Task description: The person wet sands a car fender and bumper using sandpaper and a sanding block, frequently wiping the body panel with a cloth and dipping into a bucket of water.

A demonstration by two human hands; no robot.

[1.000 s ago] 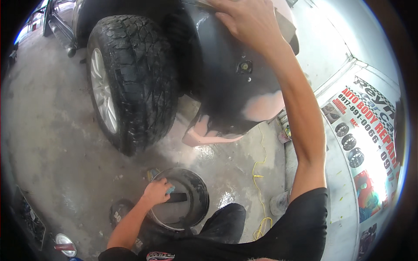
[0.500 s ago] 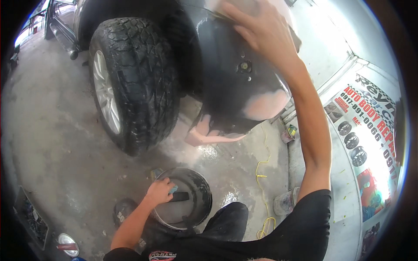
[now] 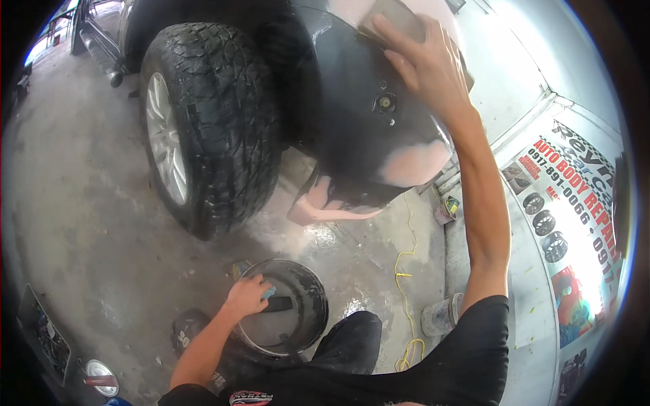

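My right hand (image 3: 437, 71) presses a grey-brown sanding block (image 3: 399, 26) flat against the upper part of a dark car bumper (image 3: 349, 115). The bumper carries pinkish filler patches (image 3: 414, 164) and a small round fitting (image 3: 386, 103). Lower down, my left hand (image 3: 245, 296) is closed over the rim of a black bucket (image 3: 321, 308). Between its fingers shows a bit of a blue-green sponge or cloth (image 3: 269, 292), mostly hidden. Inside the bucket, greyish water surrounds a dark flat strip (image 3: 277, 304) beside my fingertips.
A big black tire (image 3: 217, 128) stands left of the bumper. On the wet concrete floor lie a yellow cord (image 3: 404, 274) and a round lid (image 3: 101, 379). A whitish pail (image 3: 439, 317) and a small tub (image 3: 445, 213) stand by the right wall, near a printed banner (image 3: 569, 203).
My right hand has slid a little right and down on the bumper with the sanding block. My left hand stays at the bucket. The view has shifted slightly.
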